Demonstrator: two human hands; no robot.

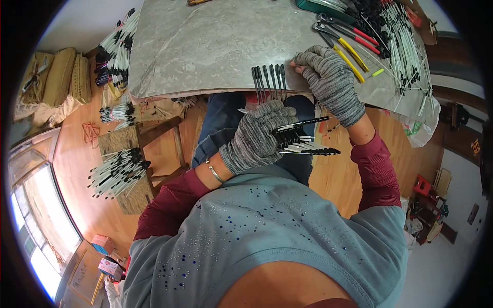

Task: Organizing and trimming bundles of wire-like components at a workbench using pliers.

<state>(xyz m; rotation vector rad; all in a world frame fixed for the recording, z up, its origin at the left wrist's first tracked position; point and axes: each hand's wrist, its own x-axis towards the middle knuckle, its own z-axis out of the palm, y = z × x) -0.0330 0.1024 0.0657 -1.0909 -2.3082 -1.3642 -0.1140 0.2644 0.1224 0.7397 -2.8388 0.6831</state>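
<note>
My left hand (259, 134), in a grey knitted glove, is closed around several thin rods (269, 77) just in front of the table's near edge. Their flat black ends fan out above the fingers. Below the palm, black toothed strips and white stick ends (303, 146) jut out to the right. On the table edge, just right of the black ends, lies my gloved right hand (328, 79). Its fingers are curled with the tips pressed together. Whatever they may pinch is too small to make out.
Yellow-handled pliers (350, 55) and red-handled pincers (364, 42) lie on the grey marbled table (205, 46), beyond my right hand. White sticks (405, 49) are heaped at the right, near a green box (326, 6). Black-and-white stick bundles (120, 172) lie on a wooden bench at left.
</note>
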